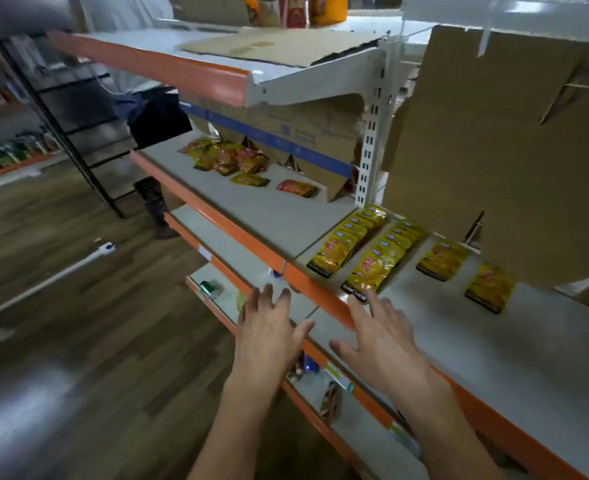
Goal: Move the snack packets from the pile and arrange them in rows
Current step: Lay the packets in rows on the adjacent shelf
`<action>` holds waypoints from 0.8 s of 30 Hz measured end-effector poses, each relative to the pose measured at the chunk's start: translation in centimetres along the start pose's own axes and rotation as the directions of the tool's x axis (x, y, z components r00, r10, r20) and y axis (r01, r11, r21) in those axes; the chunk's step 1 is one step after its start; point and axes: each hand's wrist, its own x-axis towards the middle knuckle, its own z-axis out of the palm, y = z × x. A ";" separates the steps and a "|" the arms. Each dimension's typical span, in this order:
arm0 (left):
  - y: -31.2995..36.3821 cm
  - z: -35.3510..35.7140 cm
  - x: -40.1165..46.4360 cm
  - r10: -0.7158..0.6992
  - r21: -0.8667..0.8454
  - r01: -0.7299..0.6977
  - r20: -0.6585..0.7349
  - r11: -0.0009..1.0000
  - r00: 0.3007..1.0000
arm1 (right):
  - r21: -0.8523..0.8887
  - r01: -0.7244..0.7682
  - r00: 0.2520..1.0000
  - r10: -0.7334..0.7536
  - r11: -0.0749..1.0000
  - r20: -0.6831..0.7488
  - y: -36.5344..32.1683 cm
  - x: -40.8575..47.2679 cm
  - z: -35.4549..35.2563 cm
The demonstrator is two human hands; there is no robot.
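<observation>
Both my left hand and right hand hover empty with fingers spread, my right fingertips just short of the nearest row of yellow packets, the pile well beyond my left.

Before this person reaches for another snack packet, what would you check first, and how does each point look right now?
1. Both hands free: ok. Left hand and right hand hold nothing, fingers spread.
2. Packets left in the pile: ok, a heap remains at the far end of the shelf.
3. Loose packets nearer: ok, a yellow packet and a red packet lie apart from the heap.
4. Rows started: ok, two overlapped yellow rows, then two single packets to their right.
5. Room to extend the rows: ok, bare shelf in front of the singles.
6. Pile within reach: cannot tell.
</observation>
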 end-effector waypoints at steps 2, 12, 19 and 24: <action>-2.9 -1.3 0.7 -0.023 -0.006 0.023 0.007 1.000 1.000 | 0.001 0.027 1.000 -0.027 1.000 -0.002 -2.9 1.2 0.4; -14.8 -2.5 2.1 -0.165 -0.009 0.165 -0.138 0.986 0.977 | -0.087 0.211 0.976 -0.205 0.974 0.077 -13.9 6.7 1.6; -21.1 -3.9 3.6 -0.315 -0.022 0.315 -0.142 0.949 0.938 | -0.026 0.370 0.923 -0.364 0.929 0.123 -21.1 11.6 3.4; -25.4 -4.5 6.8 -0.403 -0.065 0.398 -0.101 0.915 0.909 | 0.002 0.433 0.887 -0.427 0.901 0.177 -25.3 16.5 5.0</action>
